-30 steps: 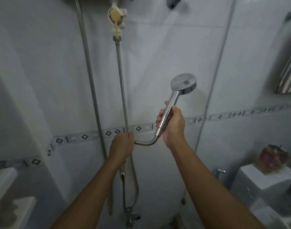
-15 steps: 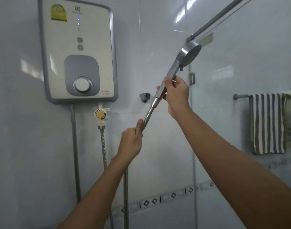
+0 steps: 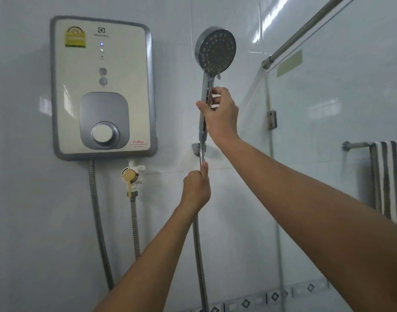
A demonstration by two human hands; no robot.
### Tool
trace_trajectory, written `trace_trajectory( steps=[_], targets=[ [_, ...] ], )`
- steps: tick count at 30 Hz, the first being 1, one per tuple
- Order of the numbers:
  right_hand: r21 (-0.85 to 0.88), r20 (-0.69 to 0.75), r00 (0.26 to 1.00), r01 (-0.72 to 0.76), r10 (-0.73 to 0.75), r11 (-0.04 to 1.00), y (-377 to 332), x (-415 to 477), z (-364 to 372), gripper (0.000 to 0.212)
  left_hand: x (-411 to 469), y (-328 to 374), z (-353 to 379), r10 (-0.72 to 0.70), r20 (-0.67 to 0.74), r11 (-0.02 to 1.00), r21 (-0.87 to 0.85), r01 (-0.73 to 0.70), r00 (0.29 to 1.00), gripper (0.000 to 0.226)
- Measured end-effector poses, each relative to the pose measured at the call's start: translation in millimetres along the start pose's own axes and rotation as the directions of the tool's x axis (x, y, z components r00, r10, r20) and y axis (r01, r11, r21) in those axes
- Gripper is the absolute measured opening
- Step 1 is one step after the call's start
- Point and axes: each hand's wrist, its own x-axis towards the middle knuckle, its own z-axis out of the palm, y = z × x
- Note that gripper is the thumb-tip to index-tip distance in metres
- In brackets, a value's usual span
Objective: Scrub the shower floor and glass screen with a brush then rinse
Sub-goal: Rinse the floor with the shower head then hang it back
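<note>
right hand (image 3: pixel 220 113): wrapped round the handle of the round chrome shower head (image 3: pixel 216 50), upright at 12 o'clock.
left hand (image 3: pixel 196 188): gripping the ribbed metal hose (image 3: pixel 198 255) just below, at 6 o'clock.
grey wall bracket (image 3: pixel 198 148): between the hands, behind the hose.
risk: a tug from the hose could make the handle miss the bracket and drop.

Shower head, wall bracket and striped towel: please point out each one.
shower head (image 3: pixel 216 50), head view, on its round spray face.
wall bracket (image 3: pixel 195 148), head view, on its left edge.
striped towel (image 3: pixel 390 176), head view, on its hanging front.
</note>
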Motion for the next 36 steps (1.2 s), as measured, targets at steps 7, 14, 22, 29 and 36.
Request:
trace_trajectory(
  steps=[7, 14, 22, 29, 36],
  targets=[
    [-0.044, 0.06, 0.998, 0.03, -0.028, 0.999, 4.6, 15.6, 10.2, 0.042, 29.9, 4.0, 9.0, -0.115, 0.016, 0.99, -0.079, 0.116, 0.993, 0.058],
    [-0.075, 0.142, 0.99, -0.01, 0.02, 0.997, 31.3, 1.8, 17.4, 0.039, 19.9, -17.0, 24.0, -0.183, 0.071, 0.982, -0.037, 0.185, 0.981, 0.056],
    [-0.086, 0.045, 0.992, -0.117, 0.121, 0.989, 48.0, -13.2, 20.1, 0.033, 12.4, -31.2, 32.4, -0.192, 0.082, 0.976, -0.087, 0.199, 0.978, 0.059],
    [-0.093, 0.054, 0.985, -0.161, 0.167, 0.983, 45.0, -33.0, 12.7, 0.03, -4.4, -51.4, 25.4, -0.121, 0.043, 0.992, 0.043, 0.119, 0.992, 0.061],
    [-0.029, 0.197, 0.96, -0.199, 0.201, 0.98, 62.1, -175.5, -6.2, 0.022, -127.1, -132.4, -1.5, 0.059, 0.042, 0.961, 0.268, -0.068, 0.997, 0.046]
  ],
)
